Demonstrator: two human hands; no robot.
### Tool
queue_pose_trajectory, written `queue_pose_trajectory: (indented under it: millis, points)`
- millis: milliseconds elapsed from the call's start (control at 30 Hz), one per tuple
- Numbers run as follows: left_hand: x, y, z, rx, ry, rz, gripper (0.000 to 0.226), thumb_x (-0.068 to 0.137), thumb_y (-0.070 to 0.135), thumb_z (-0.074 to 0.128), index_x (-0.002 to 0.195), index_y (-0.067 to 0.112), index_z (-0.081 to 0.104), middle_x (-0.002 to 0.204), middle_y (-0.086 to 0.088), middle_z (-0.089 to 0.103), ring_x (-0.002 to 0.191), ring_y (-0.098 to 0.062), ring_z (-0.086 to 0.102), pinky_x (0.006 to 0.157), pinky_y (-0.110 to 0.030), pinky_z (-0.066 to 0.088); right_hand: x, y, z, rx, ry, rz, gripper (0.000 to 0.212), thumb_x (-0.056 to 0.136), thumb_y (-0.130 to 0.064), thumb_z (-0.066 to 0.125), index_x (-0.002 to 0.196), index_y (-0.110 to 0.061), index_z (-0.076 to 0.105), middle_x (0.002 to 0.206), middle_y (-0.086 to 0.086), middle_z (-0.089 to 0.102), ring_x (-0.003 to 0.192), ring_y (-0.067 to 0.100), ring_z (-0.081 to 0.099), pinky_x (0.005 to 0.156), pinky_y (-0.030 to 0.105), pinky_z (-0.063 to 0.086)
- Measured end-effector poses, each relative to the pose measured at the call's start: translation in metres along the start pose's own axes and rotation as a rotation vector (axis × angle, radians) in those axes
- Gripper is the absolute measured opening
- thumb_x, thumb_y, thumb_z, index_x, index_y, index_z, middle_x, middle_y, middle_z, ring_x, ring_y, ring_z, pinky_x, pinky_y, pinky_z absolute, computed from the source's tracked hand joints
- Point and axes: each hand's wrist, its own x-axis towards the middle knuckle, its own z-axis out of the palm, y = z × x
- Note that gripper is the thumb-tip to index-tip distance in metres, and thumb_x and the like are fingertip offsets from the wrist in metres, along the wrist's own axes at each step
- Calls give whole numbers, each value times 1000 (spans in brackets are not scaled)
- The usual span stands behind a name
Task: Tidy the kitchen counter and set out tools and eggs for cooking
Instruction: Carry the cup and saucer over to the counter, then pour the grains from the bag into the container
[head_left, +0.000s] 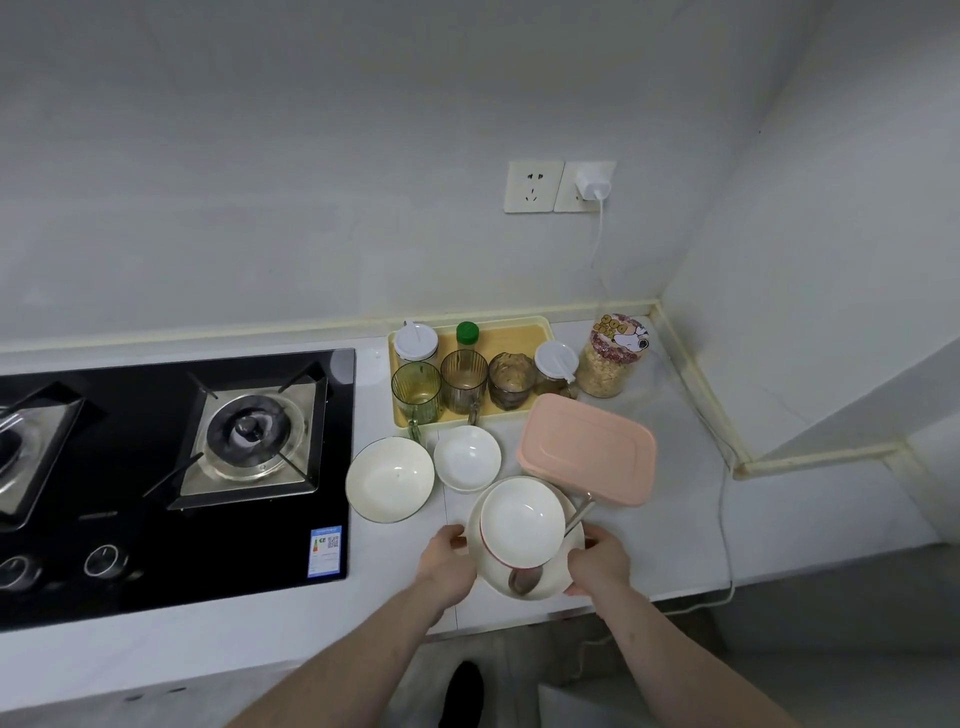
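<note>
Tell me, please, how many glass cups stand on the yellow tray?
3, all along the front of the yellow tray: a green ribbed glass cup at left, an amber ribbed glass cup in the middle, a brownish textured glass cup at right.

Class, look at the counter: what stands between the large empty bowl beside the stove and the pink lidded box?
In the head view, a small white dish sits between the large bowl and the pink box, empty and upright.
</note>
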Motion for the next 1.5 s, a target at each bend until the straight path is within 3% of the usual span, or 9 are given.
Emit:
queue_pose_trajectory:
  millis: [300,400,467,633,767,833,1000,1200,1500]
  points:
    - [-32,-17,-23,181,26,114,52,93,4,50,143,16,48,142,1,53,123,-20,56,103,-26,47,-33,46,28,159,202,-122,7,94,-14,57,99,-14,63,100,10,70,87,30,63,73,37,53]
    - [-50,-39,-48,201,59,183,49,92,2,47,138,16,52,141,1,52,107,-17,60,76,-16,51,-51,69,52,135,193,-76,10,92,-12,56,101,-17,58,104,13,69,95,35,64,87,47,54]
    - [-65,-57,-66,180,84,208,46,92,3,47,134,19,55,136,3,51,97,-16,61,56,-14,49,-56,85,69,58,104,-21,15,89,-10,56,102,-17,53,106,12,66,101,37,63,93,49,53]
    - [-120,-127,-127,123,221,225,36,91,9,57,123,24,60,133,5,55,100,-11,63,84,-23,50,-111,77,124,-122,-234,-18,22,71,-19,68,93,-16,64,87,6,65,85,26,63,76,39,59]
    - [-181,-187,-180,26,321,213,33,92,10,59,122,25,60,122,0,59,105,-8,60,64,-10,43,-158,57,189,-219,-408,-225,49,69,-26,57,115,-17,68,101,3,71,86,23,65,72,37,57]
    - [-217,-217,-208,-25,396,205,34,91,12,61,121,28,60,120,3,60,109,-7,59,68,-12,44,-228,32,209,-291,-463,-362,41,72,-27,57,112,-24,69,108,-2,72,95,21,68,87,42,60]
    - [-311,-286,-269,-139,634,183,33,91,12,62,120,27,61,104,7,63,104,-14,63,65,-7,43,-365,20,278,-297,-658,-646,26,88,-10,59,105,-27,70,103,-9,70,86,17,71,81,40,61]
    - [-406,-363,-324,-149,894,173,36,89,14,64,123,27,61,125,9,58,107,-5,60,90,-20,47,-489,27,348,-425,-891,-928,26,88,-12,63,104,-31,69,108,-17,69,82,8,68,80,30,58]
    - [-530,-491,-384,-343,1243,-18,32,91,16,64,120,30,60,126,8,59,111,-7,58,95,-27,49,-634,42,466,-666,-1232,-1226,27,88,-11,68,109,-29,68,112,-12,69,67,-7,63,72,12,50]
